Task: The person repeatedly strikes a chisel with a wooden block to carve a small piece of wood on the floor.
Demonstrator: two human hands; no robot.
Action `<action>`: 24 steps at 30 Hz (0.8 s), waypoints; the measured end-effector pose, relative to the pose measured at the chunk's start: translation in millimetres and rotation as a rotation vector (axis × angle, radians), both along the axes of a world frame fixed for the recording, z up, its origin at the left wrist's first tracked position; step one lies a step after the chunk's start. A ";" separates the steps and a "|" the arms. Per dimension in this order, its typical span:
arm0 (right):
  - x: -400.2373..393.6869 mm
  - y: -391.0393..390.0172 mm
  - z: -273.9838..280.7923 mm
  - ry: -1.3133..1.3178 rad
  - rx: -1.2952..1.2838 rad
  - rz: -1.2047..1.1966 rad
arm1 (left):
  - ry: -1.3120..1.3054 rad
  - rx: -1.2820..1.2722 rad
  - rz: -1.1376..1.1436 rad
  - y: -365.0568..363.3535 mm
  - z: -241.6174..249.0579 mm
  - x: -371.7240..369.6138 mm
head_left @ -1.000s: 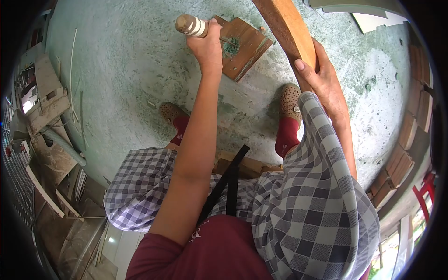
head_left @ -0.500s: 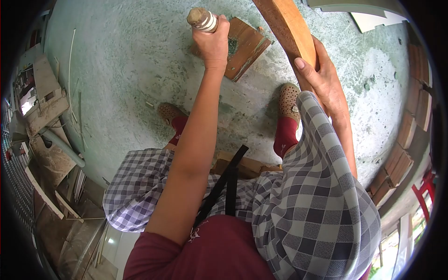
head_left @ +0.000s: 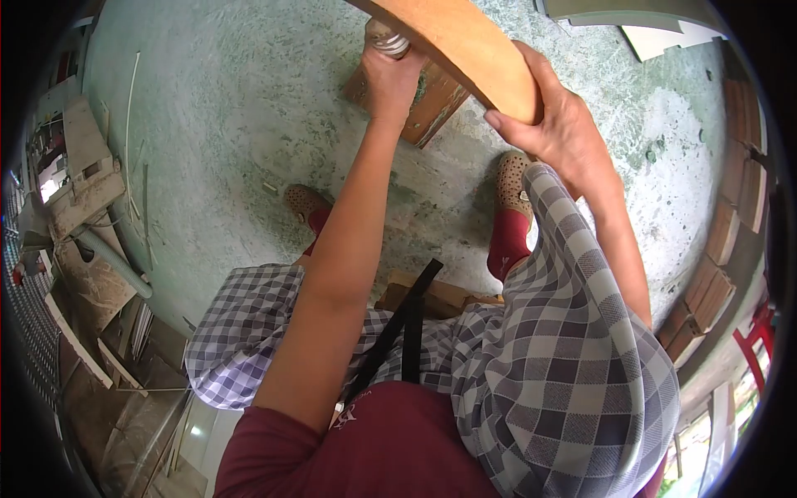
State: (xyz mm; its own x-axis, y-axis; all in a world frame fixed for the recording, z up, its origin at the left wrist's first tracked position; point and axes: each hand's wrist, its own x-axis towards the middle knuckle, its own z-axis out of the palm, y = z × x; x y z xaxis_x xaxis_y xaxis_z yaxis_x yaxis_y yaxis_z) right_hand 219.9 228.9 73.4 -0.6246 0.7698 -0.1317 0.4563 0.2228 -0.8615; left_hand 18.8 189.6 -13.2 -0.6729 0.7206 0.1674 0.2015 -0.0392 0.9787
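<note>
A curved, smooth length of wood [head_left: 465, 46] slants across the top of the head view. My right hand [head_left: 560, 120] is closed around its lower end, thumb on the near side and fingers over the far edge. My left hand [head_left: 390, 83] is wrapped around a round wooden handle [head_left: 384, 35] bound with white bands; the rest of that tool is hidden below my fist. The curved wood overlaps the edge of my left hand in this view. Below both hands, a brown wooden block [head_left: 436, 108] rests on the floor between my feet.
Clogs [head_left: 513, 178] are on my feet on the speckled green floor [head_left: 232, 149]. A dusty machine [head_left: 83, 166] and wood scraps stand at the left. Stacked wooden pieces [head_left: 706, 282] line the right side. A grey panel edge [head_left: 639, 10] shows at the top right.
The curved wood has swung left and tilted flatter, its far part now passing over the block. My right hand has turned with it. My left hand has shifted slightly right, still holding the handle.
</note>
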 end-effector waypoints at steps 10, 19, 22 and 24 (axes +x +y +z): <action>1.2 5.4 21.0 0.230 0.198 -0.159 | 0.069 -0.100 -0.177 15.3 -10.9 -4.5; 18.4 -2.8 17.6 0.210 0.025 -0.346 | 0.255 -0.208 -0.165 18.7 -8.4 14.3; 19.1 -8.8 -10.6 0.100 -0.058 -0.323 | 0.245 -0.190 -0.167 23.8 -5.9 21.9; 29.3 -1.9 -9.0 -0.021 -0.130 -0.227 | 0.285 -0.306 -0.143 26.3 -7.3 28.4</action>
State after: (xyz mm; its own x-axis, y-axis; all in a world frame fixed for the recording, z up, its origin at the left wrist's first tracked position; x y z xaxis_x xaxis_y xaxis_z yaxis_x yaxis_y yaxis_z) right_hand 249.2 227.0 64.3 -0.4343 0.8654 -0.2501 0.5001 0.0007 -0.8660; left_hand 47.2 215.9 -20.5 -0.5203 0.8486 0.0962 0.4789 0.1966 0.8556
